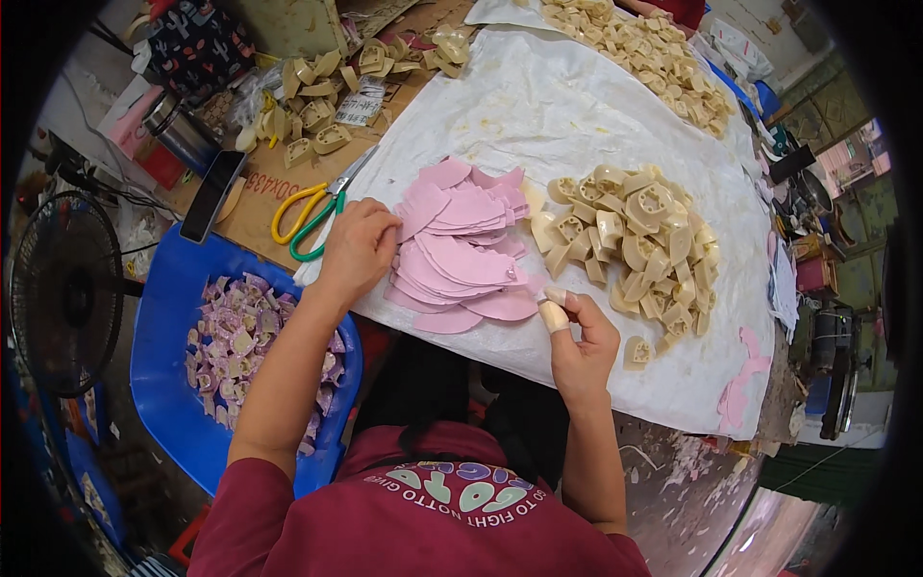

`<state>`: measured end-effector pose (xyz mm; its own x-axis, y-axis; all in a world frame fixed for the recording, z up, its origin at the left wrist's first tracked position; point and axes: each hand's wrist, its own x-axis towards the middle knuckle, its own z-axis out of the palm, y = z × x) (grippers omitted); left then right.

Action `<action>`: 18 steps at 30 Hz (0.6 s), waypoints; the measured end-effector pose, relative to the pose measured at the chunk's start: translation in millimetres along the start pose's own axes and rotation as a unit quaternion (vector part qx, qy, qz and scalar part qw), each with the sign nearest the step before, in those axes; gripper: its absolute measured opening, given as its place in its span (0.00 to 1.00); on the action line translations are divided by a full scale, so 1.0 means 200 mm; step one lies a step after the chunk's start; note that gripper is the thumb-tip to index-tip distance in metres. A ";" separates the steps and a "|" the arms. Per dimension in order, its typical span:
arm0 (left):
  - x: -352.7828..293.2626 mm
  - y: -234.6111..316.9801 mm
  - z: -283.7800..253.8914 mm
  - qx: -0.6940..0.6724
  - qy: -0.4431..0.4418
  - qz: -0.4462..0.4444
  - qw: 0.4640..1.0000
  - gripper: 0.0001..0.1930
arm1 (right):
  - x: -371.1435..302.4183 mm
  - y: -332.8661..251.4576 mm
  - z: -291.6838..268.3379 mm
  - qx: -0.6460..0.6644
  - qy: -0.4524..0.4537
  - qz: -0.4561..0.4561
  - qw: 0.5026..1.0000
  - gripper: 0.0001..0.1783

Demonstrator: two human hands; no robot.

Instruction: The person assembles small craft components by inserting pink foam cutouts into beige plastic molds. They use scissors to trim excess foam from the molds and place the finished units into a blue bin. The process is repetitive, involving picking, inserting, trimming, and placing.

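A fanned pile of thin pink curved cut pieces (461,255) lies on the white-covered table in front of me. My left hand (361,245) is at the pile's left edge, fingers bent and thumb and fingertips closed on the rim of a pink piece. My right hand (582,341) wears pale finger covers and pinches the tip of a pink piece at the pile's right side. Just beyond it sits a heap of beige plastic shoe heels (644,236), with one loose heel (637,353) close to my right hand.
Yellow-and-green-handled scissors (312,207) lie left of my left hand. A blue tub (159,317) of pink-covered heels stands lower left, beside a black fan (65,293). A phone (213,195) and steel flask (181,130) are upper left. More heels (654,62) cover the far table.
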<state>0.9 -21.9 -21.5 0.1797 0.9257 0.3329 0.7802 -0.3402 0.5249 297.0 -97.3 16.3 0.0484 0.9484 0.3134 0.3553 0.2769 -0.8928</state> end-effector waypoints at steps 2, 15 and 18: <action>0.02 0.01 -0.01 -0.020 -0.001 -0.022 1.000 0.12 | -0.03 0.01 -0.03 0.017 0.014 0.010 1.000 0.12; 0.06 0.02 -0.06 0.072 -0.031 0.021 0.997 0.12 | 0.11 -0.78 -0.32 0.781 -0.388 -0.201 0.447 0.08; 0.08 0.06 -0.08 0.068 -0.074 -0.041 0.994 0.10 | -0.01 -0.84 -0.35 0.800 -0.291 -0.166 0.497 0.13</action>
<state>3.7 -13.7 1.7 0.1917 0.9668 0.1690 0.8674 -0.2474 0.4318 301.6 -156.7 188.1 -0.2084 0.5646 0.7986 -0.9672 -0.2401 -0.0826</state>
